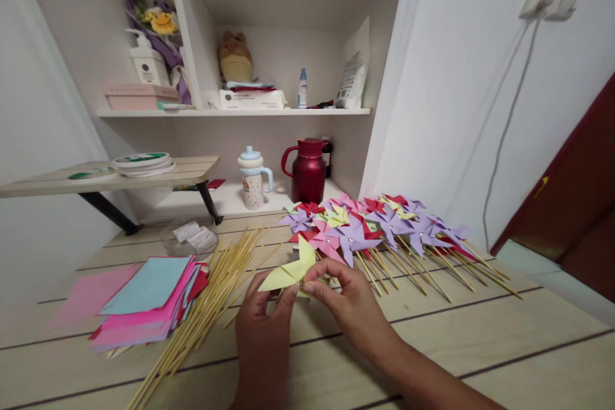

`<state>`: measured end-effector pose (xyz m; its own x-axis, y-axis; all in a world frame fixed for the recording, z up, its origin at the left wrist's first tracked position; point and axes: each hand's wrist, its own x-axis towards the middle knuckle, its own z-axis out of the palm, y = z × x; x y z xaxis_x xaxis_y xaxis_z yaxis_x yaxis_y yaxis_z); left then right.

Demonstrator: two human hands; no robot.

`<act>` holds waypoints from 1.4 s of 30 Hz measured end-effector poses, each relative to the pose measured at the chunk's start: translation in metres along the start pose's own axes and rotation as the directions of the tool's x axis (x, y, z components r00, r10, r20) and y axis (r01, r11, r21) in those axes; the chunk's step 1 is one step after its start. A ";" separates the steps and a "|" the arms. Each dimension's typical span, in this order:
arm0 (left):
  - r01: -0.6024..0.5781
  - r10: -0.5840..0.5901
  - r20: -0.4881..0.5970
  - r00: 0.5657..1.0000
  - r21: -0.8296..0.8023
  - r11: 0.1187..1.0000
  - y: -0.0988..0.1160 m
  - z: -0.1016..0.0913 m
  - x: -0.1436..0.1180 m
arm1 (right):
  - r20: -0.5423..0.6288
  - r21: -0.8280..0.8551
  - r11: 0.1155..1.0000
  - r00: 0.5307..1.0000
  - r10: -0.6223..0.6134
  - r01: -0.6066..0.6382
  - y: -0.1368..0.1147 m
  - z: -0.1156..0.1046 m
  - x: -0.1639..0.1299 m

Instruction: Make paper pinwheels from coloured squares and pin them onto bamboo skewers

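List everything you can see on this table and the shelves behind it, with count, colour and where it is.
yellow paper pinwheel: one, pale yellow, pinched between both hands
finished pinwheels: a pile, purple, pink, red, yellow, table right
bamboo sticks: a loose bundle, tan, table centre-left
paper sheets: a stack, pink, blue, red, table left
red jug: one, dark red, low shelf
cup with lid: one, white and light blue, beside the jug
plush toy: one, brown, upper shelf
pump bottle: one, white, upper shelf left
table: one, light wood
left hand: holds the pinwheel
right hand: holds the pinwheel
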<state>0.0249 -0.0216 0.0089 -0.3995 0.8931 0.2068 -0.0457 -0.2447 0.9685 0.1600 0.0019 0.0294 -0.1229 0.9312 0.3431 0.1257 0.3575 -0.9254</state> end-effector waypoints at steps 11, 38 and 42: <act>-0.008 0.009 -0.034 0.999 0.042 0.999 0.005 0.000 -0.001 | -0.099 -0.110 0.989 0.989 -0.112 0.101 -0.002 0.007 -0.007; -0.122 0.125 -0.033 0.992 0.082 0.989 -0.002 -0.001 0.000 | -0.068 0.381 0.924 0.997 0.043 -0.014 0.002 0.016 -0.005; -0.188 0.191 -0.010 0.982 0.129 0.974 -0.001 -0.004 0.000 | -0.080 0.309 0.951 0.997 0.011 0.014 0.001 0.015 -0.006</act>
<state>0.0219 -0.0230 0.0070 -0.4102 0.8261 0.3864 0.1489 -0.3573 0.9220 0.1464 -0.0042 0.0238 -0.0421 0.9377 0.3448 -0.1864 0.3317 -0.9248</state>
